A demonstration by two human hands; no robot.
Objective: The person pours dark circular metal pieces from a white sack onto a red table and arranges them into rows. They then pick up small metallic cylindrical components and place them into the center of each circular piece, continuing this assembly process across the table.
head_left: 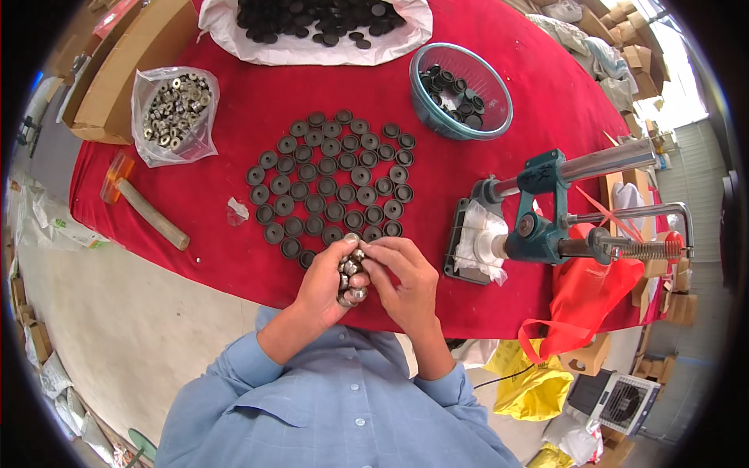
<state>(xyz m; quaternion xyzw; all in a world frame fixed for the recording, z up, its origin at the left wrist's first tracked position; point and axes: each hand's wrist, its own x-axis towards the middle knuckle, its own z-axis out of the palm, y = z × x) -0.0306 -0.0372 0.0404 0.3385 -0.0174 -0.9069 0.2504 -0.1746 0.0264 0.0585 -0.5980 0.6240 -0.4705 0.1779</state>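
Observation:
Several small, shiny, round metal pieces (pixel 349 274) lie cupped in my left hand (pixel 316 287), its fingers curled round them. Close on its right, my right hand (pixel 406 282) has thumb and forefinger pinched together at the top of the metal pieces. Whether a piece sits in that pinch is hidden by the fingers. Just beyond both hands, many round black caps (pixel 327 186) are spread in a single layer on the red tablecloth (pixel 234 273). Most show a hollow side with a raised rim. The nearest caps lie right at my left fingertips.
A hand press (pixel 538 204) stands at the right, with a red bag (pixel 597 300) beside it. Behind are a clear bowl (pixel 499 129) of black parts and a white sack (pixel 226 39) of black discs. At left lie a bag (pixel 195 148) of metal rings, a hammer (pixel 152 214) and a cardboard box (pixel 129 74).

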